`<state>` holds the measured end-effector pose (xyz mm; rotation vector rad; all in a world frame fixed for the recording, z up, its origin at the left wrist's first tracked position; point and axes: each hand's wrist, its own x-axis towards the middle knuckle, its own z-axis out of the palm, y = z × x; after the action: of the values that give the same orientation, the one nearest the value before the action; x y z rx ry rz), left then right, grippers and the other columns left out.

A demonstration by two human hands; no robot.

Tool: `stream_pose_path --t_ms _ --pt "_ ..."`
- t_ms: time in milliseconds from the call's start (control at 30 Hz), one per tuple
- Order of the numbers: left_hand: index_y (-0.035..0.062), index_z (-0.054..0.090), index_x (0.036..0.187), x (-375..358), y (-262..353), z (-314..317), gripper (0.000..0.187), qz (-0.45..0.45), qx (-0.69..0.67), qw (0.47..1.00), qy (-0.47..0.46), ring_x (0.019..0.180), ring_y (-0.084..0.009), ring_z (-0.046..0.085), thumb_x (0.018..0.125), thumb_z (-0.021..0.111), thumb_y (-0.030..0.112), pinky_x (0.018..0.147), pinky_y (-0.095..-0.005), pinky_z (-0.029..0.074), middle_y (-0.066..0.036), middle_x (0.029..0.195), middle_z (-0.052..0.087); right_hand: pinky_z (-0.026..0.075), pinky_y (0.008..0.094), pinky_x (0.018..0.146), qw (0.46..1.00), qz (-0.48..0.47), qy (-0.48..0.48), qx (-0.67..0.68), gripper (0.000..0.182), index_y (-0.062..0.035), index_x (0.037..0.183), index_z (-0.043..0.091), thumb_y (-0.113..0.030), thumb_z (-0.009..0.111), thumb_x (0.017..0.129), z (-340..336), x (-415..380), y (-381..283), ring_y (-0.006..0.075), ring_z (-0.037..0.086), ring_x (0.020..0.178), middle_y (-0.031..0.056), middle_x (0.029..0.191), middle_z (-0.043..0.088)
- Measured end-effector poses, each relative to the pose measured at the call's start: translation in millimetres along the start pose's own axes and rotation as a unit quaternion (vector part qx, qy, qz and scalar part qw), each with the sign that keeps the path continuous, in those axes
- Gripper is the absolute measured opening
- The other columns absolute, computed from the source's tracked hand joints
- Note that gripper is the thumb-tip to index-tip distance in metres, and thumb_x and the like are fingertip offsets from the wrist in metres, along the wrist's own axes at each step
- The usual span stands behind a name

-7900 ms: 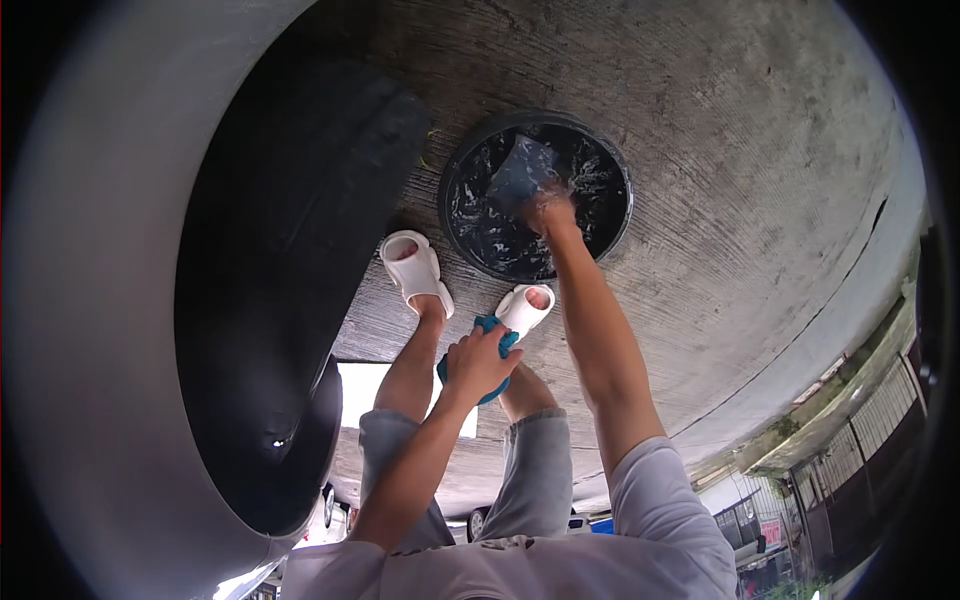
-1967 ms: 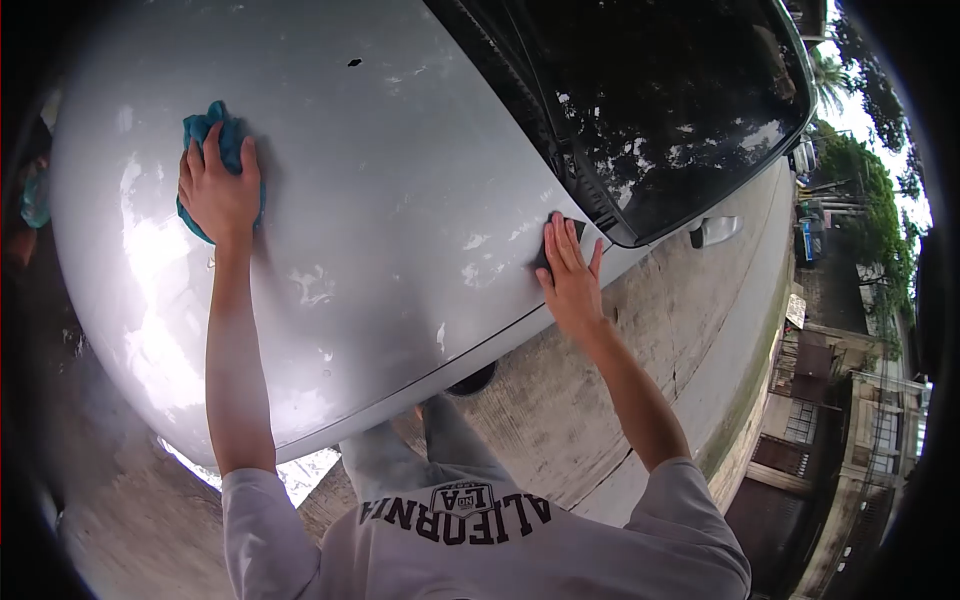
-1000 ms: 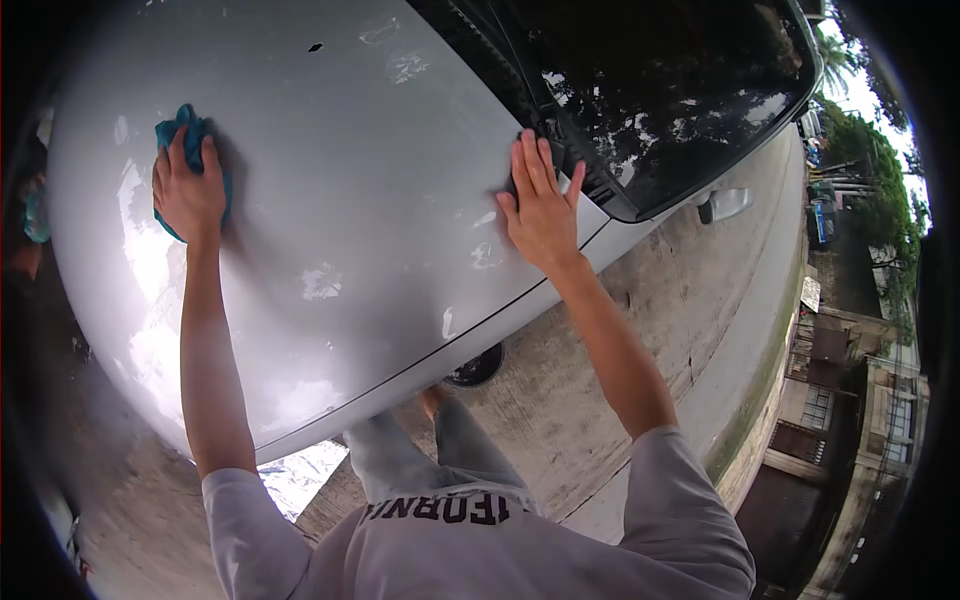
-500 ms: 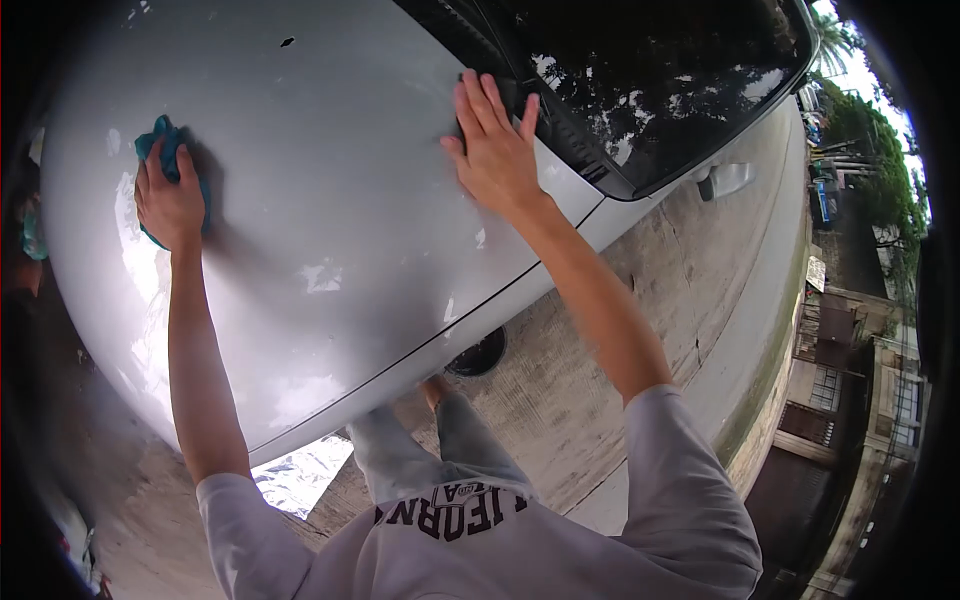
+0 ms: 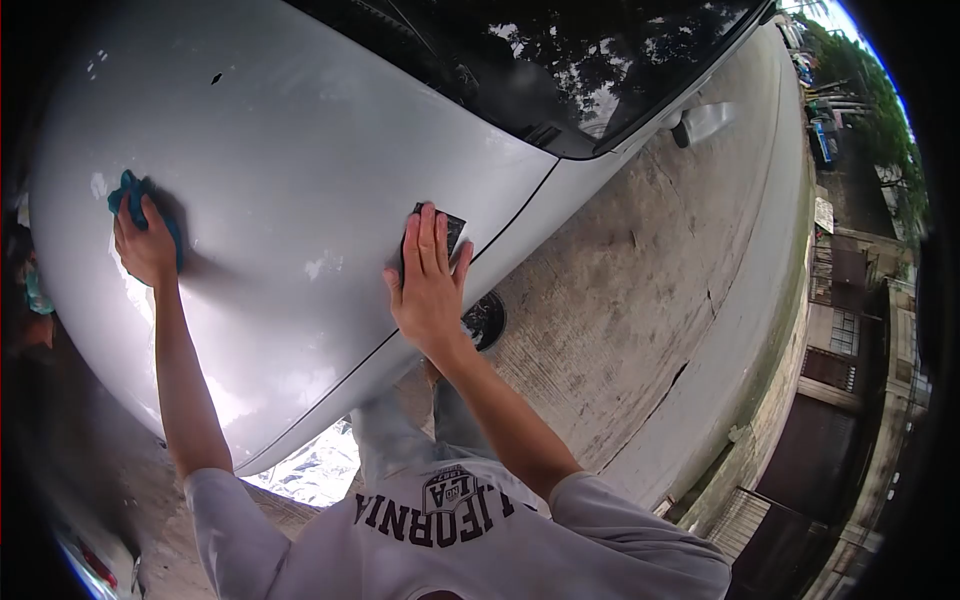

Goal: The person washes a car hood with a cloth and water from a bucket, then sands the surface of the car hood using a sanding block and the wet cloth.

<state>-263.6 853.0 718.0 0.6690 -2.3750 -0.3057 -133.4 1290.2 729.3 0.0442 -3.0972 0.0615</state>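
My left hand [image 5: 147, 245] is closed over a bunched teal cloth [image 5: 128, 192] that rests on the silver car hood [image 5: 290, 190] near its front. Close to the side edge of the hood, my right hand [image 5: 432, 290] presses a black rectangular sheet [image 5: 455, 228] flat to the paint. The sheet looks like sandpaper, and part of it is hidden beneath my fingers.
The windshield [image 5: 590, 70] rises at the far end of the hood, with a side mirror [image 5: 705, 123] sticking out. A black bucket [image 5: 485, 320] stands on the concrete ground [image 5: 590, 330] beside the car. Shiny foil-like sheeting [image 5: 320, 465] lies by the front corner.
My right hand has slid from the base of the windshield back along the hood's edge toward me, and the black sheet under it now shows. My left hand stays on the cloth.
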Motion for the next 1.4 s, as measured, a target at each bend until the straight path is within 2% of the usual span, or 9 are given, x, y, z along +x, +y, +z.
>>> stream_pose_path --t_ms 33,100,300,500,600,833,933,1133,1400 --pt "0.0202 0.065 0.126 -0.4 -0.7 0.0 0.044 0.006 -0.001 1.000 -0.005 0.115 -0.0337 0.061 0.094 0.055 0.049 0.093 -0.0452 0.051 -0.008 0.129 0.064 0.006 0.0644 0.116 0.999 -0.022 -0.027 -0.011 0.071 0.0008 0.156 0.015 -0.044 0.033 0.104 -5.2 -2.2 -1.0 0.0332 0.011 0.152 0.0189 0.164 0.009" --pt "0.0203 0.065 0.126 1.7 -4.5 2.3 0.045 -0.008 0.002 1.000 -0.023 0.114 -0.0335 0.062 0.094 0.054 0.049 0.091 -0.0453 0.052 -0.008 0.128 0.064 0.006 0.0662 0.115 0.978 0.162 0.082 0.100 0.076 0.0037 0.154 0.018 -0.048 0.038 0.101 -81.1 56.3 14.8 0.0353 0.011 0.152 0.0194 0.163 0.013" --pt "0.0207 0.065 0.125 1.1 -3.6 1.6 0.045 0.008 0.001 1.000 0.001 0.113 -0.0336 0.062 0.094 0.054 0.051 0.090 -0.0461 0.052 -0.009 0.127 0.065 0.009 0.0671 0.114 0.994 0.098 -0.003 0.048 0.077 0.0036 0.154 0.016 -0.046 0.040 0.101 -62.7 9.2 -36.6 0.0359 0.012 0.151 0.0205 0.163 0.013" --pt "0.0217 0.065 0.126 1.8 -5.5 4.8 0.046 -0.012 0.006 1.000 -0.016 0.115 -0.0337 0.061 0.093 0.054 0.051 0.090 -0.0475 0.052 -0.009 0.129 0.064 0.005 0.0663 0.115 0.976 0.179 0.102 0.069 0.073 0.0024 0.155 0.015 -0.042 0.041 0.102 -77.9 56.9 25.2 0.0359 0.012 0.151 0.0200 0.164 0.010" --pt "0.0215 0.065 0.126 -0.2 -2.0 2.4 0.045 0.000 -0.010 1.000 0.010 0.115 -0.0345 0.061 0.093 0.054 0.051 0.089 -0.0492 0.051 -0.008 0.130 0.063 0.008 0.0676 0.115 0.999 0.039 -0.033 -0.013 0.072 0.0014 0.154 0.021 -0.040 0.045 0.100 -76.9 -12.7 -2.0 0.0352 0.016 0.151 0.0185 0.163 0.014" --pt "0.0208 0.063 0.128 0.2 -1.9 -2.4 0.044 0.010 -0.001 1.000 0.010 0.113 -0.0339 0.063 0.094 0.055 0.049 0.091 -0.0446 0.052 -0.009 0.127 0.065 0.014 0.0694 0.113 0.989 -0.130 0.047 -0.046 0.064 -0.0057 0.153 0.028 -0.032 0.050 0.099 -107.5 98.1 39.4 0.0281 0.025 0.148 0.0102 0.163 0.022" --pt "0.0202 0.065 0.126 -0.3 -4.5 6.0 0.044 0.013 -0.023 1.000 0.005 0.115 -0.0346 0.062 0.093 0.055 0.048 0.090 -0.0495 0.052 -0.008 0.127 0.065 0.014 0.0694 0.113 0.989 -0.120 -0.055 -0.073 0.066 -0.0079 0.154 0.029 -0.032 0.053 0.096 -103.2 17.3 102.1 0.0283 0.025 0.148 0.0080 0.163 0.021" --pt "0.0192 0.066 0.125 -3.8 -6.1 2.8 0.044 0.013 -0.001 1.000 0.012 0.114 -0.0345 0.062 0.094 0.055 0.048 0.091 -0.0478 0.053 -0.009 0.127 0.065 0.016 0.0687 0.113 0.966 -0.247 0.028 -0.074 0.069 -0.0086 0.152 0.032 -0.031 0.059 0.093 -116.6 115.1 44.4 0.0258 0.025 0.148 0.0065 0.162 0.023" --pt "0.0183 0.065 0.126 -3.5 10.7 -3.2 0.042 -0.016 0.001 1.000 0.012 0.118 -0.0350 0.059 0.093 0.057 0.044 0.095 -0.0484 0.049 -0.013 0.128 0.064 0.010 0.0692 0.114 0.968 -0.191 -0.100 -0.126 0.075 -0.0096 0.155 0.026 -0.035 0.058 0.092 -122.5 27.3 110.0 0.0241 0.020 0.151 0.0060 0.164 0.018"
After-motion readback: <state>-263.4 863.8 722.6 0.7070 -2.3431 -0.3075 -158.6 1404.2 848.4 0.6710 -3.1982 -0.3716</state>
